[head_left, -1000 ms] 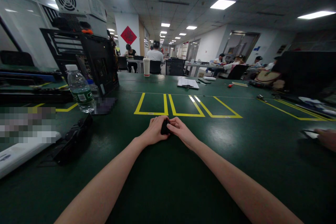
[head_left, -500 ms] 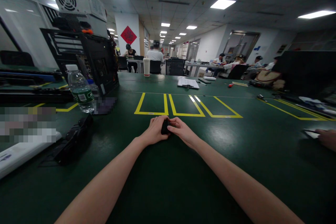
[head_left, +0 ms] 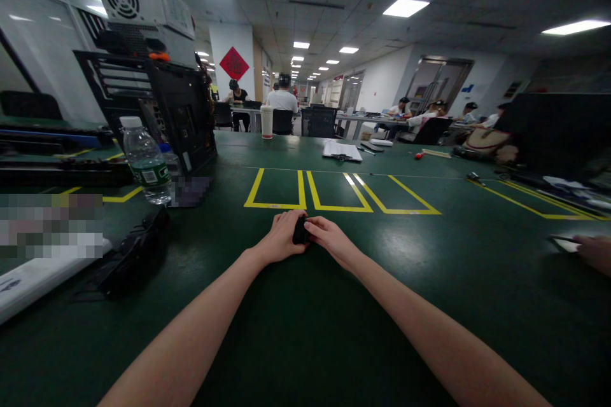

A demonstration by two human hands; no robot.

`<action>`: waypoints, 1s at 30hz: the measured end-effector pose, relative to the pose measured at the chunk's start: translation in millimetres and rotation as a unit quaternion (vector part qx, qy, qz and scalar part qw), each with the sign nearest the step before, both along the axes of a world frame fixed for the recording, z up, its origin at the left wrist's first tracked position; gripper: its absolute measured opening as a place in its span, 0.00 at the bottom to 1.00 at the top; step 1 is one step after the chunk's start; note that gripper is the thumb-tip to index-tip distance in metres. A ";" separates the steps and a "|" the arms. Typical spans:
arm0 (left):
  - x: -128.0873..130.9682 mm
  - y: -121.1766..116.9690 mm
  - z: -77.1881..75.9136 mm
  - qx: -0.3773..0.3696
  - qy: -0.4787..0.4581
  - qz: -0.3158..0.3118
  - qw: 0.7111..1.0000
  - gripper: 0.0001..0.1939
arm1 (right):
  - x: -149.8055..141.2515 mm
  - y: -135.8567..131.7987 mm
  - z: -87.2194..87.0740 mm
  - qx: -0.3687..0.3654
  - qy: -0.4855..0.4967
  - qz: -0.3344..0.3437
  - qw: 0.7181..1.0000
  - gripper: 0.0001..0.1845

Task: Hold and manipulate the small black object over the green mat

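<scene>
Both my arms stretch forward over the dark green table (head_left: 305, 331). My left hand (head_left: 280, 238) and my right hand (head_left: 329, 238) meet at the middle, both closed around a small black object (head_left: 300, 230) held between them. The object is mostly hidden by my fingers, so I cannot make out what it is. My hands rest on the table just in front of the yellow taped rectangles (head_left: 334, 194).
A water bottle (head_left: 146, 162) and an open black computer case (head_left: 157, 102) stand at the left, with a black device (head_left: 128, 254) nearer me. Papers (head_left: 341, 151) and a cup (head_left: 266, 122) lie farther back. Another person's hand (head_left: 592, 251) is at the right edge. People sit at distant desks.
</scene>
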State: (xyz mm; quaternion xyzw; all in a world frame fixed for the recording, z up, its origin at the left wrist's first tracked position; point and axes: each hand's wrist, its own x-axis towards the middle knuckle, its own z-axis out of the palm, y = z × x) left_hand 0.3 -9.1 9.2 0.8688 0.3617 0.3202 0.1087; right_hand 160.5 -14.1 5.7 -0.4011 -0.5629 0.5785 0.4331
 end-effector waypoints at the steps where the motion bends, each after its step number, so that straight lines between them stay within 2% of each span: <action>1: 0.1 0.3 -0.2 0.001 0.001 0.001 1.000 0.30 | 0.5 -0.7 1.5 0.001 0.002 0.005 1.000 0.14; 6: 0.3 1.0 -0.2 0.003 0.005 0.000 1.000 0.30 | 2.1 -6.2 7.6 0.007 0.006 0.017 1.000 0.16; 14: -0.1 -0.5 0.8 -0.001 0.004 0.000 1.000 0.29 | -1.5 -2.4 0.6 -0.003 0.003 -0.004 1.000 0.15; 22: 0.0 -1.5 2.0 -0.007 -0.001 0.000 1.000 0.29 | 2.6 -7.0 9.8 -0.006 0.002 0.017 1.000 0.15; 30: -0.1 -1.6 2.6 -0.004 -0.002 -0.003 1.000 0.29 | -3.2 -3.2 1.5 -0.003 0.008 -0.013 1.000 0.14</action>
